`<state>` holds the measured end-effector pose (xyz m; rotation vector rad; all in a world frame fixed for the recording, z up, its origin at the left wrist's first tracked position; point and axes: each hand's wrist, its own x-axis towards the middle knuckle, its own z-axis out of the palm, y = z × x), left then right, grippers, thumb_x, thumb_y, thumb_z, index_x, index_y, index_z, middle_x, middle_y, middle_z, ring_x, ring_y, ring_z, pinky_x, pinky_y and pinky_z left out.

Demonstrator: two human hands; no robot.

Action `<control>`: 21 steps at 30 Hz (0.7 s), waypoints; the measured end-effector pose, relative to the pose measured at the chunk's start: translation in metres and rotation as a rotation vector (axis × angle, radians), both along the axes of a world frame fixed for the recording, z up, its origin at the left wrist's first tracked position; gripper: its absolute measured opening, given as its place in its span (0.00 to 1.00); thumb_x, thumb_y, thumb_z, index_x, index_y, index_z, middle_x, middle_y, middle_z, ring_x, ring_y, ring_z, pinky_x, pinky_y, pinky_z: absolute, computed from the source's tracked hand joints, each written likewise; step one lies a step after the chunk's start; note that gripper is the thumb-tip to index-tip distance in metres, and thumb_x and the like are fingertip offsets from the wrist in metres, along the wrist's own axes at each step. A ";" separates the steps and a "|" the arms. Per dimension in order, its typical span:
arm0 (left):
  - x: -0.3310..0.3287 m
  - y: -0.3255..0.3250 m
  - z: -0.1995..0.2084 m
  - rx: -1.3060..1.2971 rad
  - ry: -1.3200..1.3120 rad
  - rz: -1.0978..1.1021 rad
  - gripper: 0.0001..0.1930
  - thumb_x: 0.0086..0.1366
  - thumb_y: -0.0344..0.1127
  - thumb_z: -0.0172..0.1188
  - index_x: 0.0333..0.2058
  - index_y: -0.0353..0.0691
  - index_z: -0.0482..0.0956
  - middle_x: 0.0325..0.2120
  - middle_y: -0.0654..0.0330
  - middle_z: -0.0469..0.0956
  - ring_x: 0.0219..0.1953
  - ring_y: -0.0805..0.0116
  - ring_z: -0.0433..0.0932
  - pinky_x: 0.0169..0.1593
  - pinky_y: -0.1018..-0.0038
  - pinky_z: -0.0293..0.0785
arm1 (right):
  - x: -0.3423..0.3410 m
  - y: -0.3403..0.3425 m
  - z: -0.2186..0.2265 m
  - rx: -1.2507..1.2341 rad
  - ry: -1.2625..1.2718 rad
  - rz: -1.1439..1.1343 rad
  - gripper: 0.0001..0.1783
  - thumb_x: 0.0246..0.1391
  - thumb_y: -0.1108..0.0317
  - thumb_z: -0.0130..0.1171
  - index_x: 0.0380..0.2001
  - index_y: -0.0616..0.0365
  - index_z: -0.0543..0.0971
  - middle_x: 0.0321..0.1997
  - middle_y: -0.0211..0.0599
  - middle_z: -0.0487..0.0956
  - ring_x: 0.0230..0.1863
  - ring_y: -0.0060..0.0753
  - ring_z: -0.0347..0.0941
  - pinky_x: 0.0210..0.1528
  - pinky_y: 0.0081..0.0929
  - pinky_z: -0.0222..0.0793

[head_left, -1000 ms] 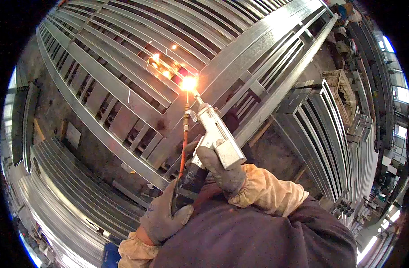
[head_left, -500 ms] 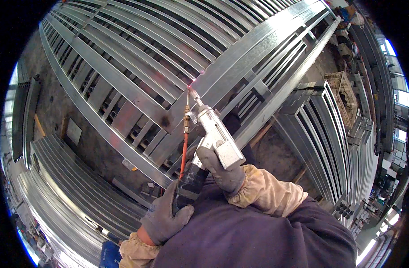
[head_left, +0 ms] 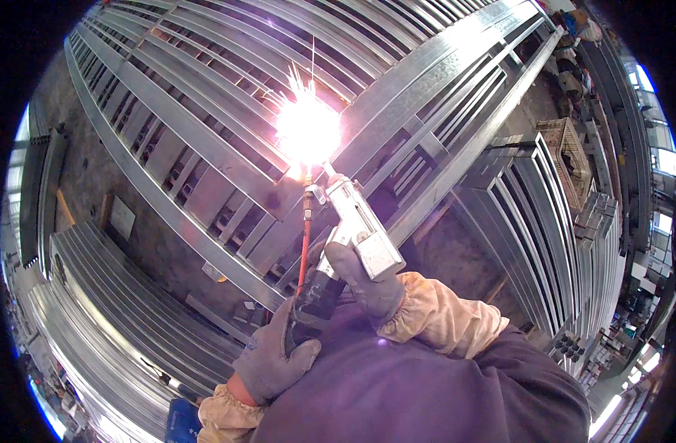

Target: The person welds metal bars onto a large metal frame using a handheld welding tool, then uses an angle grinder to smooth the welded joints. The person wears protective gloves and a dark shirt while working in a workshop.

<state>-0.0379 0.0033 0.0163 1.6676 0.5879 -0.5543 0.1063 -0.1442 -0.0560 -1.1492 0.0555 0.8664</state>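
At the nozzle of the silver welding gun (head_left: 364, 232), a white glare (head_left: 308, 129) was thrown out, thin sparks (head_left: 301, 83) were sprayed beyond it, and the joint beneath was hidden by the light. The step in hand was judged to be the running of a weld at the edge of the wide beam (head_left: 401, 100), part of a metal frame (head_left: 227, 173) spread out just ahead of the gun. The gun was held in both gloved hands: the grip of the right hand (head_left: 364, 284) was clamped round its body, and that of the left hand (head_left: 271, 362) was closed on the lower end of its black handle (whether a trigger was pressed could not be told, as the fingers behind were covered). By this reading, a steady nozzle and firm wrists were called for by the next move.

Alongside the gun, on its left, an orange-red hose (head_left: 304, 258) was led up to a metal fitting (head_left: 308, 201); some drag could have been caused by it. To the gun's right, a stack of frames (head_left: 537, 221) was placed near a slatted crate (head_left: 567, 159). To its lower left, long bars (head_left: 139, 317) were piled, with a blue item (head_left: 183, 421) set below them. Sight of the joint was blocked chiefly by the glare.
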 end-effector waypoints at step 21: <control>-0.005 0.001 -0.008 -0.053 0.029 0.012 0.37 0.61 0.35 0.64 0.66 0.28 0.63 0.36 0.50 0.85 0.35 0.61 0.84 0.44 0.66 0.78 | -0.003 0.002 0.001 0.032 -0.005 -0.016 0.08 0.65 0.65 0.63 0.40 0.59 0.81 0.31 0.26 0.75 0.30 0.18 0.70 0.31 0.24 0.66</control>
